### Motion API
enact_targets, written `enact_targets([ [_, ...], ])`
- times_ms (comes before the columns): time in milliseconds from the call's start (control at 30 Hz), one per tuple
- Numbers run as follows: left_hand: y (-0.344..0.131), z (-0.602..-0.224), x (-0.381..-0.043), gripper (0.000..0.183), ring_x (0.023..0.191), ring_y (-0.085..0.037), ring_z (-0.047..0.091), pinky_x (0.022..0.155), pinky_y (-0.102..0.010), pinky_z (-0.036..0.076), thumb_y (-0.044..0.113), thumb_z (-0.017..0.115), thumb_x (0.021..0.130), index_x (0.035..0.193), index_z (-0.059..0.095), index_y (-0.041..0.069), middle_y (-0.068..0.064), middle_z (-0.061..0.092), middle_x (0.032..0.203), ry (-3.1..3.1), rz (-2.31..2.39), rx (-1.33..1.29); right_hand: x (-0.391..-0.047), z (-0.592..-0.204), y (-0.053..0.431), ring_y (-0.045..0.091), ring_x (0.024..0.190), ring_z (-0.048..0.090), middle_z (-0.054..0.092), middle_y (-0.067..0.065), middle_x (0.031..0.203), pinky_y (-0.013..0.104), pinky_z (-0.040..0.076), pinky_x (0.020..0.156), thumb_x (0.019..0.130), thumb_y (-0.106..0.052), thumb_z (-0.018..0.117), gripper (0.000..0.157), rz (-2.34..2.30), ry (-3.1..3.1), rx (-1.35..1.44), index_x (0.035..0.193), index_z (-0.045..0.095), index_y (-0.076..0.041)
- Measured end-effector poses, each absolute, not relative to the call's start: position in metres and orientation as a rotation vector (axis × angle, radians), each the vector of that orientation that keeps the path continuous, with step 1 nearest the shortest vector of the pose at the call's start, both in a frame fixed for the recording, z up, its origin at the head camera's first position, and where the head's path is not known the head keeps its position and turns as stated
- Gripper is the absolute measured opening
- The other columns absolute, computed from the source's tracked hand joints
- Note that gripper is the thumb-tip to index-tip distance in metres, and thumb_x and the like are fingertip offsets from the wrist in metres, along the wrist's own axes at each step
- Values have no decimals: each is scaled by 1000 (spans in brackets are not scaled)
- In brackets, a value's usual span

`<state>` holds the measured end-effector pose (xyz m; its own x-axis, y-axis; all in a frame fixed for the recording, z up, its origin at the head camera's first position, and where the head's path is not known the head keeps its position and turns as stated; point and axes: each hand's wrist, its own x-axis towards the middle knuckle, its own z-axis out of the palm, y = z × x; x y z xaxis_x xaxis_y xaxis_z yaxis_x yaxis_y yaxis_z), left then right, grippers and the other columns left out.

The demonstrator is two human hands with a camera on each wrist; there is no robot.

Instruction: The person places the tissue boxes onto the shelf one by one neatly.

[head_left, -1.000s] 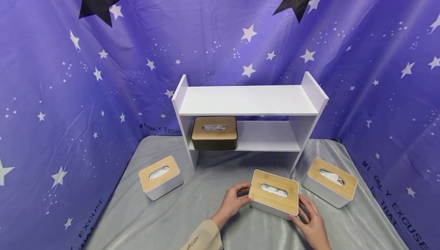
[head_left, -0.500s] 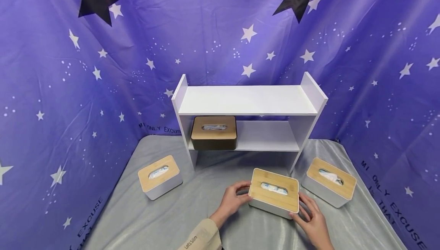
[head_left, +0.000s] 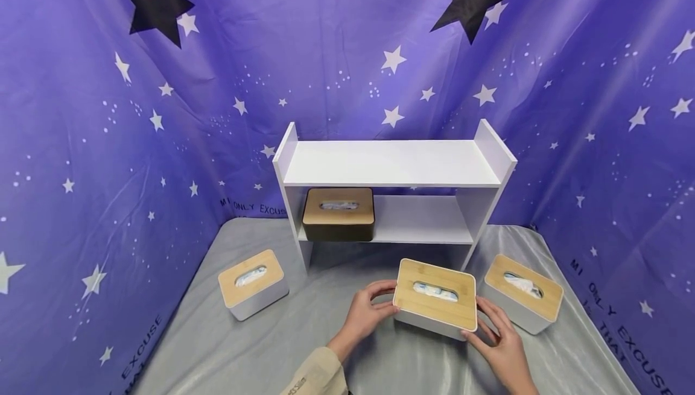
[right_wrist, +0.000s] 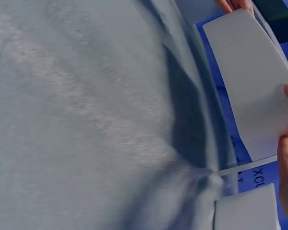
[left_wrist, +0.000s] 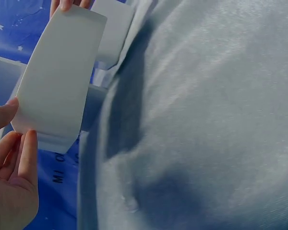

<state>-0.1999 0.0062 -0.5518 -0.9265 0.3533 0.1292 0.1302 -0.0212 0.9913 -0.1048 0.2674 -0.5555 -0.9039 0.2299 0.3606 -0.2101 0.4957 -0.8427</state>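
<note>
Both hands hold a white tissue box [head_left: 437,310] with a wooden lid, tissue showing in its oval slot. My left hand [head_left: 365,315] grips its left end and my right hand [head_left: 502,344] grips its right end, thumbs towards the front. Beneath the box's white side [left_wrist: 60,72], the left wrist view shows a shadow falling on the cloth. In the right wrist view the right hand's fingers and thumb pinch the end of the box [right_wrist: 254,76]. The box's far side is hidden in the head view.
A white two-tier shelf [head_left: 391,163] stands behind, with a dark tissue box [head_left: 339,229] at the left of its lower tier. White wood-lidded tissue boxes lie at the left [head_left: 266,298] and right [head_left: 521,310] on the grey cloth [head_left: 206,353]. A purple star-printed curtain [head_left: 347,51] surrounds it.
The held tissue box has risen a little from the cloth and tilted slightly, with both hands moving along. The rest of the scene has shifted slightly in the head view.
</note>
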Motion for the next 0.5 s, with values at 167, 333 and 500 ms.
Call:
enact_targets([
  [167,5,-542,-199,48,124,-37,60,89,-22,59,-9,76,80,126,66,0,-19,60,134,2077,2101,546,-106,-545,268,-19,126,41,45,-15,138,3,46,94,75,14,78,74,1394,-2260,96,142,49,7],
  [333,3,-534,-198,49,124,-34,61,89,-22,59,-8,76,80,127,66,3,-16,61,135,2104,2091,542,-107,-536,269,-16,128,43,45,-19,139,5,46,96,74,17,76,74,1423,-2235,139,142,48,8],
  [500,2,-522,-199,50,124,-33,61,89,-22,59,-7,77,80,127,66,3,-15,61,135,2125,2089,544,-110,-526,270,-12,127,46,45,-20,140,8,47,97,71,23,75,74,1444,-2200,169,139,49,12],
])
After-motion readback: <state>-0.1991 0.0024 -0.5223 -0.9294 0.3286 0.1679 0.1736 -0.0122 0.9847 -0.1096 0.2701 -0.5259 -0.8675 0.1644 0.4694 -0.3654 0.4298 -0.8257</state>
